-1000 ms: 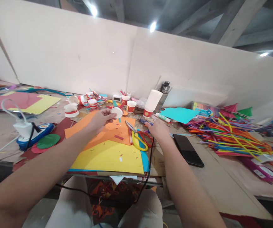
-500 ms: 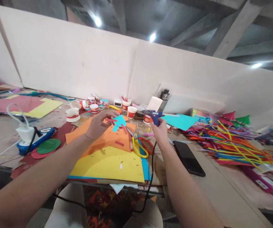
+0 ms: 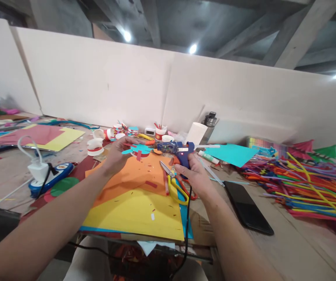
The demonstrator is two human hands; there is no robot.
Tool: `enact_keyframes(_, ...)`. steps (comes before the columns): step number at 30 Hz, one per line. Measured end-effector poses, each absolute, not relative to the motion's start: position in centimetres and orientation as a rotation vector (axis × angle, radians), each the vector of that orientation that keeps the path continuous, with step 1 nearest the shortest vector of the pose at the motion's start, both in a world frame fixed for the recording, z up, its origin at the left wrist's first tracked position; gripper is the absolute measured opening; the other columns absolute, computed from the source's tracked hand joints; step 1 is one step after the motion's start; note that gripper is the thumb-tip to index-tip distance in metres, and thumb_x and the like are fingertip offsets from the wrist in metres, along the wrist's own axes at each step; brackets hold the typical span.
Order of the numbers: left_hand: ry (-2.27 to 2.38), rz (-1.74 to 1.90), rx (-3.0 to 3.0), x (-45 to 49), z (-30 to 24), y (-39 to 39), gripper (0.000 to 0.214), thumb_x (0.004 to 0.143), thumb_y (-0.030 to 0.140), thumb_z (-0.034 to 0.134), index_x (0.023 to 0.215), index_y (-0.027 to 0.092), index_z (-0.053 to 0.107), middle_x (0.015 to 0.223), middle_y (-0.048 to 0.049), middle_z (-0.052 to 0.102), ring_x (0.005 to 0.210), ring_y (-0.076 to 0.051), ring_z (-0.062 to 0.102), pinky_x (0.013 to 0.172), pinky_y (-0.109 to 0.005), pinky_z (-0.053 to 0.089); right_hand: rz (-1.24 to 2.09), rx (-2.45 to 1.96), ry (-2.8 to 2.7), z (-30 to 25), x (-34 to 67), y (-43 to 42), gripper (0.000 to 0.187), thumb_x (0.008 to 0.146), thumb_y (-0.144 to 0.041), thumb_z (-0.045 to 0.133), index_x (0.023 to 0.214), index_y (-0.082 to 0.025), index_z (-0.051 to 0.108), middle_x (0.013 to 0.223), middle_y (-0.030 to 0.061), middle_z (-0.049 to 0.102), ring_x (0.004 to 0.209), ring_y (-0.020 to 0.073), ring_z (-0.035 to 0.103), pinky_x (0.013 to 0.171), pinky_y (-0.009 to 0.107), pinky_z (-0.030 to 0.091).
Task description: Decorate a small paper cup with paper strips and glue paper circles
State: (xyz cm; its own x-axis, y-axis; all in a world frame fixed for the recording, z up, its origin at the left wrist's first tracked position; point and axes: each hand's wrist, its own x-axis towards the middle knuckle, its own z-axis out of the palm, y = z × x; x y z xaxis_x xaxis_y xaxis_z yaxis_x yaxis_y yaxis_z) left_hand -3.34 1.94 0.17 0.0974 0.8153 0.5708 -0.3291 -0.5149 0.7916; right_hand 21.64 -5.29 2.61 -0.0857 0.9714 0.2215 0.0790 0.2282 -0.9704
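My left hand (image 3: 120, 153) is closed on a small paper craft (image 3: 140, 150) with a light-blue top and red strips, held above the orange paper. My right hand (image 3: 195, 171) grips a blue hot glue gun (image 3: 182, 154) by its handle, and a clear glue stick (image 3: 210, 146) pokes out of its back end. The gun's nozzle points left, close to the craft's right edge; whether they touch I cannot tell. A black cord hangs down from the handle. Under both hands lie orange paper (image 3: 133, 175), yellow paper (image 3: 135, 214) and yellow-handled scissors (image 3: 175, 189).
At the right are a black phone (image 3: 248, 208) and a heap of coloured pipe cleaners (image 3: 302, 183). A blue power strip (image 3: 52, 179) with a white plug sits left. Paper cups (image 3: 95, 146) stand along the back, near a glue tube (image 3: 209, 157) and light-blue paper (image 3: 234, 154).
The glue gun has come left, its nozzle now close to the craft. The craft has tilted so its top appears flatter. The camera view has shifted slightly.
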Motion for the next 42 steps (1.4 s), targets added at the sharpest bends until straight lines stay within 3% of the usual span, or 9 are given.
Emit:
enact_keyframes(5,0.491,1.596,1.486,-3.4,0.3,2.0,0.044,0.057,0.044,0.089,0.083,0.019,0.064,0.1,-0.0107,0.073,0.105,-0.028,0.067,0.082,-0.037,0.054,0.893,-1.111,-1.505,3.0,21.5,-5.5,0.04,0.076,-0.038,0.068,0.113,-0.024,0.059,0.096,0.0022,0.068,0.084,0.0179,0.059,0.071,0.028,0.048)
enact_keyframes(13,0.404,1.594,1.494,-3.4,0.1,2.3,0.039,0.059,0.037,0.089,0.083,0.019,0.065,0.1,-0.0107,0.075,0.097,-0.027,0.07,0.079,-0.037,0.057,0.821,-1.185,-1.606,2.7,22.0,-5.3,0.047,0.08,-0.041,0.064,0.122,-0.022,0.055,0.11,0.005,0.068,0.106,0.0219,0.059,0.09,0.033,0.047)
enact_keyframes(24,0.408,1.601,1.5,-3.5,0.1,2.3,0.033,0.062,0.029,0.089,0.084,0.018,0.067,0.102,-0.0114,0.075,0.101,-0.026,0.07,0.083,-0.037,0.057,0.838,-1.202,-1.618,3.0,21.8,-5.3,0.048,0.08,-0.041,0.064,0.122,-0.02,0.055,0.114,0.0065,0.067,0.107,0.0229,0.059,0.09,0.035,0.048)
enact_keyframes(34,0.45,1.622,1.499,-3.5,0.2,2.3,0.034,0.059,0.03,0.09,0.082,0.018,0.067,0.099,-0.0112,0.076,0.099,-0.026,0.07,0.08,-0.035,0.057,0.832,-1.186,-1.615,2.4,22.2,-5.0,0.047,0.08,-0.038,0.063,0.123,-0.02,0.055,0.115,0.0052,0.065,0.095,0.0198,0.061,0.082,0.033,0.05)
enact_keyframes(42,0.505,1.582,1.59,-3.8,0.0,2.3,0.029,0.063,0.029,0.087,0.082,0.019,0.069,0.097,-0.012,0.076,0.095,-0.027,0.071,0.077,-0.036,0.057,0.612,-1.205,-1.793,3.3,23.0,-5.0,0.04,0.081,-0.034,0.06,0.117,-0.018,0.058,0.116,0.0078,0.067,0.105,0.0239,0.059,0.094,0.039,0.046)
